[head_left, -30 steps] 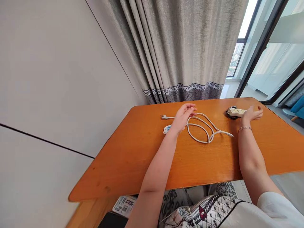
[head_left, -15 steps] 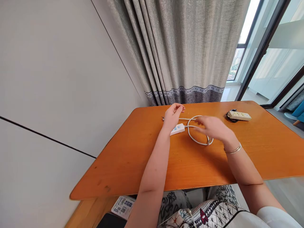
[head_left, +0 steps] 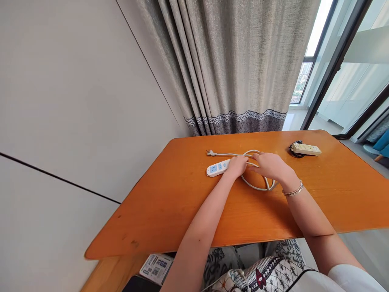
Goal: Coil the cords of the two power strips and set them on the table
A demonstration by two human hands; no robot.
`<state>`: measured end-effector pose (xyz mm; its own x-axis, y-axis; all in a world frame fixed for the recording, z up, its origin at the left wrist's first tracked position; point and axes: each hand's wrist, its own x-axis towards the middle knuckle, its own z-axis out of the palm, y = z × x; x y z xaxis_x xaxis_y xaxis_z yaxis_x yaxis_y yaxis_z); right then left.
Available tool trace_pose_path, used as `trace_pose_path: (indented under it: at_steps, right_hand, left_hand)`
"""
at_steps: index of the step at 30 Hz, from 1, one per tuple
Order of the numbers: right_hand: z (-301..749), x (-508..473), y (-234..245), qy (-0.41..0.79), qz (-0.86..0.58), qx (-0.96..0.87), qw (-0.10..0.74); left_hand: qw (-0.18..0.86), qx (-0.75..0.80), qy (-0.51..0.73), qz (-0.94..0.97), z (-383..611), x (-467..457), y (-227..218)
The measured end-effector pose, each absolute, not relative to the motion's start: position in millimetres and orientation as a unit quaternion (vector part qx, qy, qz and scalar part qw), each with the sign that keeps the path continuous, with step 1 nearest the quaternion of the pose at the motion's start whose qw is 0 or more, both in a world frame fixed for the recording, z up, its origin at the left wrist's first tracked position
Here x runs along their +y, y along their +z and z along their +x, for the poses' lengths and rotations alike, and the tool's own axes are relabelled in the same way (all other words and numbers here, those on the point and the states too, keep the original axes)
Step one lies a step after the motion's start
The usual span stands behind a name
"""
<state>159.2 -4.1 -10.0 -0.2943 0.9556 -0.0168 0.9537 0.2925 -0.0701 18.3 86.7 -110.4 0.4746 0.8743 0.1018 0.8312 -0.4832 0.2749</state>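
A white power strip [head_left: 217,168] with blue socket faces lies on the orange table. My left hand [head_left: 238,165] is closed over its right end, where the cord comes out, and its fingertips are partly hidden. To the right, my right hand [head_left: 270,165] reaches over the loose coil of white cord [head_left: 257,188], its fingers and thumb around a part of the cord. The plug [head_left: 210,153] lies behind the strip, at the left end of the cord.
Farther right on the wooden table [head_left: 164,190] lies a second, cream power strip [head_left: 307,149] with a black cord bundled beside it. A grey curtain [head_left: 240,73] hangs behind the table. Below the near edge is a printed white box [head_left: 156,268].
My left hand has moved right and down onto the cord end of the white strip, uncovering its sockets and the plug. My right hand has come down on the cord, and the coil has shifted slightly.
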Motion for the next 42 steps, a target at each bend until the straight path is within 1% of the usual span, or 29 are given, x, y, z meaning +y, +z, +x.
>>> trace_pose_path:
  at_steps: [2,4,6,9,11,13,15,16,18,20,21,22,25,28,33,38,40,42]
  right_hand:
    - [163,0,-12,0.041,-0.591,-0.804,0.046]
    - [168,5,-16,0.051,-0.586,-0.804,0.088]
    - [172,11,-19,0.065,-0.584,-0.798,0.135]
    - [175,19,-24,0.104,-0.568,-0.793,0.192]
    - [174,21,-26,0.125,-0.541,-0.800,0.226]
    - [172,20,-26,0.146,-0.519,-0.804,0.251]
    - [170,16,-22,0.183,-0.511,-0.808,0.230]
    - [170,13,-18,0.200,-0.505,-0.817,0.195]
    - [170,5,-11,0.202,-0.492,-0.841,0.099]
    - [170,-5,-4,0.152,-0.494,-0.855,0.030]
    - [170,-10,-1,0.116,-0.505,-0.855,0.022]
    - [168,-15,2,0.078,-0.520,-0.850,0.032]
    - [162,-26,7,0.001,-0.544,-0.832,0.109]
    - [156,-30,6,-0.029,-0.508,-0.842,0.182]
    - [155,-24,-3,-0.074,-0.430,-0.842,0.318]
    - [160,-17,-7,-0.096,-0.431,-0.769,0.461]
    - [164,-14,-5,-0.098,-0.441,-0.743,0.494]
    - [168,-11,-4,-0.089,-0.443,-0.733,0.508]
  left_hand:
    - [0.090,0.504,0.162,0.843,9,85,-93]
    - [0.111,0.491,0.289,0.814,-2,82,-71]
    - [0.167,0.469,0.413,0.763,-13,75,-49]
    - [0.340,0.415,0.552,0.638,-29,61,-22]
    - [0.451,0.369,0.591,0.558,-36,51,-8]
    - [0.526,0.327,0.602,0.504,-41,43,2]
    - [0.571,0.300,0.609,0.461,-44,38,9]
    - [0.586,0.293,0.615,0.440,-46,38,12]
    - [0.600,0.285,0.633,0.397,-49,38,15]
    - [0.592,0.285,0.657,0.369,-52,42,16]
    - [0.577,0.289,0.671,0.365,-54,43,15]
    - [0.558,0.296,0.680,0.372,-55,45,14]
    - [0.512,0.325,0.659,0.446,-55,47,8]
    - [0.505,0.330,0.596,0.530,-48,44,3]
    - [0.567,0.281,0.516,0.578,-27,33,-3]
    - [0.620,0.252,0.437,0.601,-3,19,-8]
    - [0.639,0.231,0.415,0.605,3,15,-9]
    - [0.650,0.212,0.410,0.604,6,13,-9]
